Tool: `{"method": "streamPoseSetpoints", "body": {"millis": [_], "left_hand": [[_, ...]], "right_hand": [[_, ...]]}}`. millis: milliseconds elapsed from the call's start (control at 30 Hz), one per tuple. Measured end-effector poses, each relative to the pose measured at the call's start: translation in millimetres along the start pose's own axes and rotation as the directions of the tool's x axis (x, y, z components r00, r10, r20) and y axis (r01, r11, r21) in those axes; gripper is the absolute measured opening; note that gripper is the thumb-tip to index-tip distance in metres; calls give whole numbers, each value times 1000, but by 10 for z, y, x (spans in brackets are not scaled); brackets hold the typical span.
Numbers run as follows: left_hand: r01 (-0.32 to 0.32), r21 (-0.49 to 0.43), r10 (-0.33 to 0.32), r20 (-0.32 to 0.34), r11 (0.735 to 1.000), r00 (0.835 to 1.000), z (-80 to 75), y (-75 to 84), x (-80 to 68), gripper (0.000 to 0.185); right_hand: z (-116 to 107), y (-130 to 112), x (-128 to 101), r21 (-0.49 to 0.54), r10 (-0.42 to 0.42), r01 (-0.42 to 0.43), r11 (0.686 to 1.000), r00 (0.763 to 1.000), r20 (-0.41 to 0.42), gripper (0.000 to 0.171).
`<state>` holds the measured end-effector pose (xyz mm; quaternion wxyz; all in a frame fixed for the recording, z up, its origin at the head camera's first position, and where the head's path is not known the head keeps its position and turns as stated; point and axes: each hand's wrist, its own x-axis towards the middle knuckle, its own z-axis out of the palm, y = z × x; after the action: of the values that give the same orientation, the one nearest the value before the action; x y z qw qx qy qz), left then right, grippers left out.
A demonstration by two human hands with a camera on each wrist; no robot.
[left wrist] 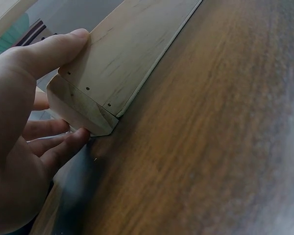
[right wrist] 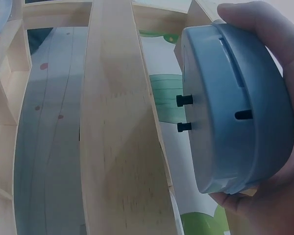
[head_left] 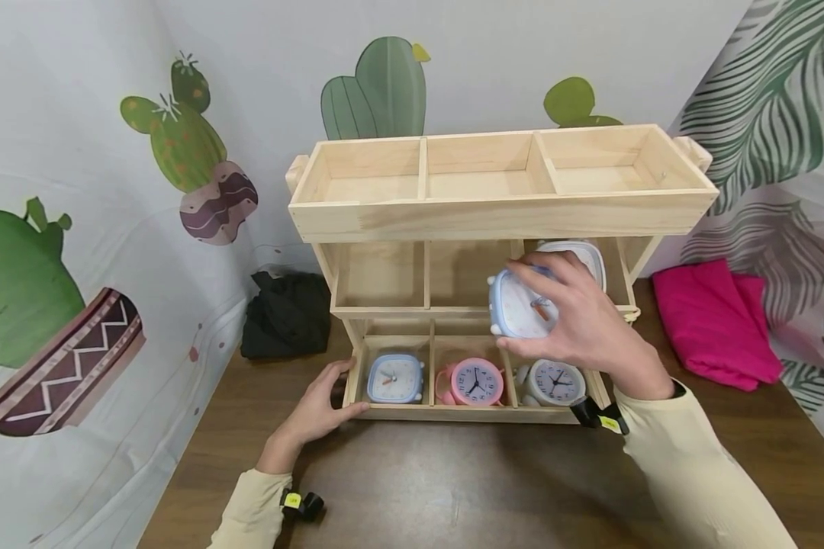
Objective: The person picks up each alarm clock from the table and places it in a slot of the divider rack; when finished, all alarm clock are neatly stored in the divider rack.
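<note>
A three-tier wooden rack (head_left: 501, 217) with divided compartments stands on the table. My right hand (head_left: 580, 316) grips a blue square alarm clock (head_left: 518, 305) in front of the middle tier; its back with two black knobs shows in the right wrist view. Behind that hand, a white clock (head_left: 587, 255) sits in the right middle compartment, partly hidden. My left hand (head_left: 319, 404) holds the rack's bottom left corner, thumb on the front board (left wrist: 122, 49) and fingertips against the end. In the bottom tier are a blue-framed clock (head_left: 394, 379), a pink clock (head_left: 477, 381) and a grey clock (head_left: 556, 383).
Left of the rack lies a black cloth (head_left: 284, 316) on the brown table (head_left: 412, 480). A magenta cloth (head_left: 717, 324) lies at the right. Behind everything hangs a white backdrop (head_left: 268, 61) printed with cacti and leaves.
</note>
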<state>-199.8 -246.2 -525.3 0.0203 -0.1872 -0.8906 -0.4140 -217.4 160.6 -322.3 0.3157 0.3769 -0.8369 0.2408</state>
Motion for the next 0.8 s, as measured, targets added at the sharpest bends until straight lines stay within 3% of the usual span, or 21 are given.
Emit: {"method": "streamPoseSetpoints", "body": {"millis": [167, 433, 800], "left_hand": [[0, 6, 0, -5, 1000, 1000, 0, -9, -16, 83], [0, -1, 0, -3, 1000, 1000, -1, -10, -28, 83], [3, 13, -3, 5, 1000, 1000, -22, -25, -9, 83]], "right_hand": [[65, 22, 121, 17, 3, -4, 1000, 1000, 30, 92], [206, 58, 311, 32, -50, 50, 998, 999, 7, 93], [370, 84, 471, 35, -4, 2, 999, 999, 38, 83]]}}
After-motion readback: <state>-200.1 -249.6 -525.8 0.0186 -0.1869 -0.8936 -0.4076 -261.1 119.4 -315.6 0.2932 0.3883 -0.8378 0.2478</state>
